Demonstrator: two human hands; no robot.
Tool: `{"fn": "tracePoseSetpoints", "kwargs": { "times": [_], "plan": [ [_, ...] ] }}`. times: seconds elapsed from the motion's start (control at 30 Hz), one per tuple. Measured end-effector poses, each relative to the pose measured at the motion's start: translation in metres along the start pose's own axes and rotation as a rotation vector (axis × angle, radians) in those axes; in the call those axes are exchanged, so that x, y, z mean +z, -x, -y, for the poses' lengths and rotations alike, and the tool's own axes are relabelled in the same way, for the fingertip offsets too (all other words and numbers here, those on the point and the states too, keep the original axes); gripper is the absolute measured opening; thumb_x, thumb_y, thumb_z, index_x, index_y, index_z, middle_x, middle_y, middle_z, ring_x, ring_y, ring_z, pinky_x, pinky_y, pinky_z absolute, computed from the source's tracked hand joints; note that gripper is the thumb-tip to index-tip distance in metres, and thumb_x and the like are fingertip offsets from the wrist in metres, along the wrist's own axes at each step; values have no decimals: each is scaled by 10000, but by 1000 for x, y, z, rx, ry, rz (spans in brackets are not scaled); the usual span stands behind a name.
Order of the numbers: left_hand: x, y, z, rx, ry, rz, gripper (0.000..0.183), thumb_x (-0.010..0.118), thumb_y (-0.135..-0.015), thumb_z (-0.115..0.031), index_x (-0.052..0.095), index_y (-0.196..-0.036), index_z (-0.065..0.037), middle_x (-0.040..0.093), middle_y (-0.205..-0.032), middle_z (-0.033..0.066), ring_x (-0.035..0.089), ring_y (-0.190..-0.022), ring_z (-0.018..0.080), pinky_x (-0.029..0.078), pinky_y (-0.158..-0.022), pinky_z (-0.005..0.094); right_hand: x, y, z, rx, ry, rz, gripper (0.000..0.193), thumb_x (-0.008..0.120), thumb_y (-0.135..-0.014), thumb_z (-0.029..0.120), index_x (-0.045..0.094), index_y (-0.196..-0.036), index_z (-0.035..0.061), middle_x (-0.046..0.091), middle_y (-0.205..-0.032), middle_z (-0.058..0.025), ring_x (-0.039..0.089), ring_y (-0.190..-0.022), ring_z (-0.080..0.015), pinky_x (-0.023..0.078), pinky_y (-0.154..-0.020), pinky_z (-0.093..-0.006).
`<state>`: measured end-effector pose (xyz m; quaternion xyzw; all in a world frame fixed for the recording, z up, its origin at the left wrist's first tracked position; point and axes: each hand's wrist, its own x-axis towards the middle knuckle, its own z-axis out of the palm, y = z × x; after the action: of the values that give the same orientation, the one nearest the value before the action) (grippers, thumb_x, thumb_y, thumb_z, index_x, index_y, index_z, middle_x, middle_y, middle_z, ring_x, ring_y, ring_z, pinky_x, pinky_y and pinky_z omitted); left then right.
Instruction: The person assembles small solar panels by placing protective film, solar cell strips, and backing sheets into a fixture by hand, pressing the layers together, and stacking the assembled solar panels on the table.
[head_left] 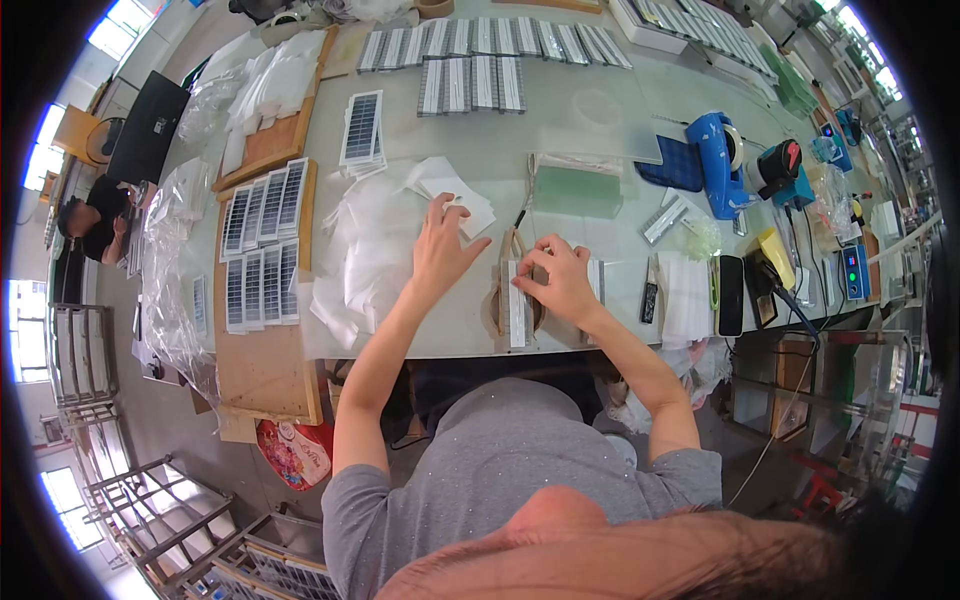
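My left hand (pixel 440 250) hovers at the white sheets (pixel 458 192), its fingers bent and spread apart. Whether its fingertips touch them I cannot tell. To its left a heap of thin white sheets (pixel 370 240) covers the table. My right hand (pixel 562 282) is curled over a narrow silver-white strip (pixel 517 315) in front of me, thumb and forefinger brought close at the strip's upper part. Anything small between those fingertips is hidden. Brownish curved pieces show on both sides of the strip. Another pale strip (pixel 597 280) lies partly behind my right hand.
Dark-celled panels (pixel 265 285) lie on a wooden board at left. Rows of striped strips (pixel 470 85) fill the far side. Beyond my hands sits a green glass-like block (pixel 577 192). A blue tape dispenser (pixel 712 165), black-and-yellow tools and cables stand at right. A person (pixel 100 220) is far left.
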<state>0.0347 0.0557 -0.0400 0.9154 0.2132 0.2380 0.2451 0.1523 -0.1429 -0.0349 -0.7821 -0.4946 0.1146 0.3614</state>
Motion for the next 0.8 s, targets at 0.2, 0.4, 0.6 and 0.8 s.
{"fn": "tracePoseSetpoints", "kwargs": {
  "times": [0.2, 0.4, 0.6, 0.8],
  "plan": [
    [-8, -26, 25, -221, 210, 340, 410, 792, -757, -232, 630, -1062, -11, 506, -1316, 161, 631, -1018, 287, 518, -832, 397, -2, -1, 4, 14, -13, 12, 153, 802, -740, 302, 696, -790, 203, 547, -999, -2, 539, -1000, -187, 260, -831, -407],
    [-8, -18, 17, -400, 492, 101, 243, 742, -814, -126, 696, -1018, -2, 667, -1120, 152, 700, -839, 250, 537, -753, 307, -6, -3, 3, 8, 8, -1, 166, 803, -740, 316, 710, -811, 197, 558, -998, -2, 536, -996, -197, 244, -842, -413],
    [-29, 63, -30, 599, 279, -101, 230, 705, -783, -1, 723, -1008, -40, 731, -1018, 114, 718, -762, 225, 587, -642, 315, -1, 0, -1, 353, -854, 42, 135, 726, -888, 213, 705, -907, 81, 605, -889, 3, 535, -815, -88, 365, -736, -279],
    [-20, 114, -39, 450, 390, 149, 173, 740, -774, -39, 719, -942, -74, 710, -1043, 60, 691, -741, 205, 565, -619, 318, 0, 24, 2, 192, -423, -72, 198, 795, -792, 268, 692, -758, 102, 591, -866, 3, 515, -770, -136, 340, -790, -339]
  ]
}}
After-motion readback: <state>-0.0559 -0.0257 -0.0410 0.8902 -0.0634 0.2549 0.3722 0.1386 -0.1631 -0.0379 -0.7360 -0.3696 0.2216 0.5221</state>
